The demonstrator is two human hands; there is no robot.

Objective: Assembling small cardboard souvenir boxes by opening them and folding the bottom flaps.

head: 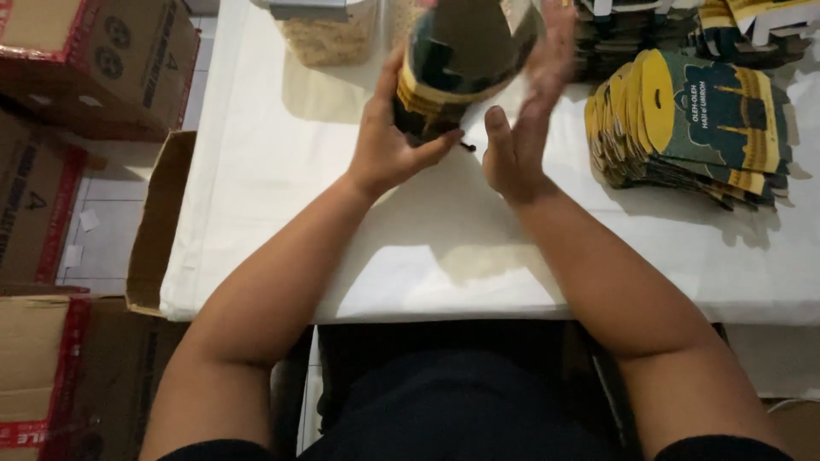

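Dark green and yellow carton (457,60); white tablecloth (427,239); brown boxes (102,60).

Single head-worn view, looking steeply down, close over the white table (256,213) edge, facing forward

- Both forearms are left bare, with no watch, ring or bracelet to be seen.
- Short black sleeve edges are seen at the lower corners of the frame.
- Dark clothing is worn (lower centre).
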